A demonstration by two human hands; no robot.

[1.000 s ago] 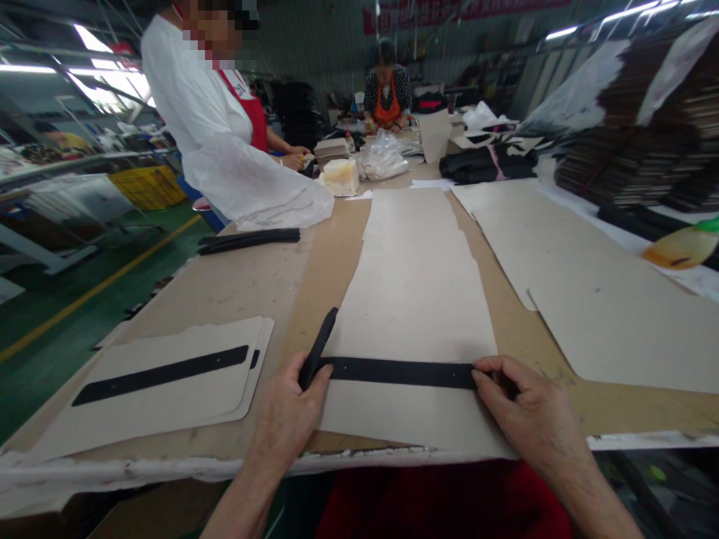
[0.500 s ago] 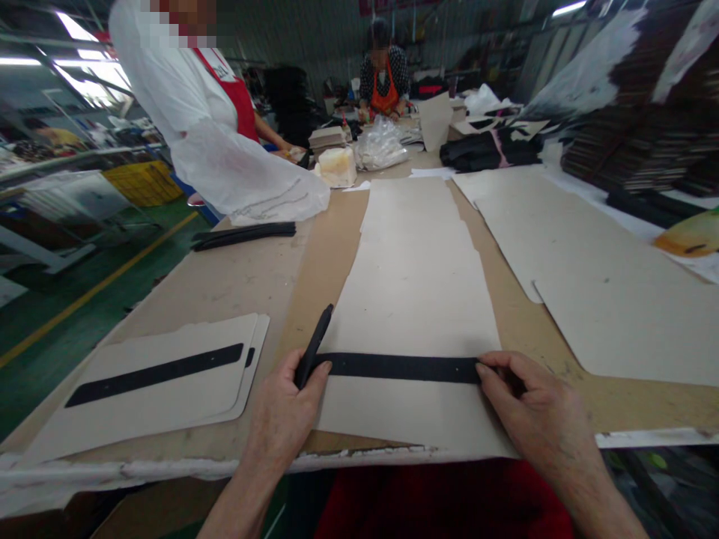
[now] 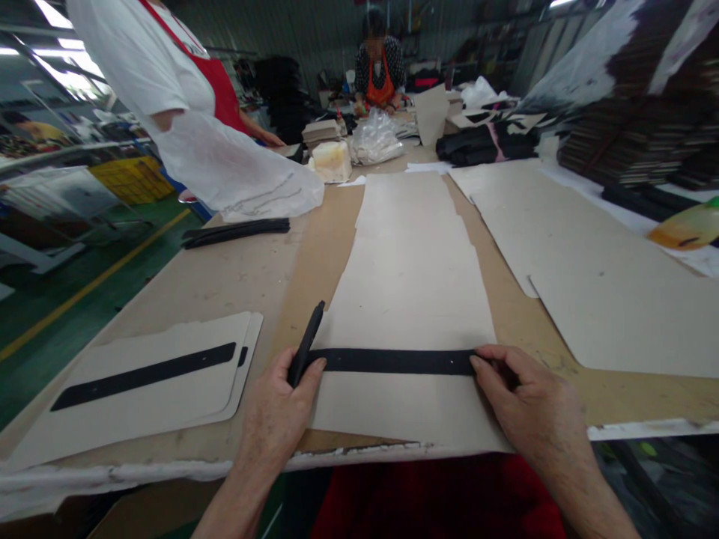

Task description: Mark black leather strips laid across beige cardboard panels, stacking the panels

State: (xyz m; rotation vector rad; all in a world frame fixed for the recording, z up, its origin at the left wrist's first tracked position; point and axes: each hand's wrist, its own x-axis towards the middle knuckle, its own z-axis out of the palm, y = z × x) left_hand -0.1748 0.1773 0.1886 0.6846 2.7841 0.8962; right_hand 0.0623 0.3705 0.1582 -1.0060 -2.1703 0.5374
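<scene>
Across a pale grey cardboard sheet lies a flat black strip with small holes near its ends. The thumb and fingers of my left hand close on the strip's left end. That same hand also grips a black pen, which slants up beside the thumb. At the opposite end, my right hand pinches the strip between thumb and curled fingers. More overlapping sheets run away from me behind the strip.
On the left, stacked cardboard pieces bear a black strip; a bundle of black strips lies beyond. Larger sheets cover the right side. A co-worker in a red apron stands far left, another person at the back.
The view has shifted slightly. Both hands still hold the strip's ends in nearly the same place on the sheet. The co-worker at the left has leaned and moved an arm a little.
</scene>
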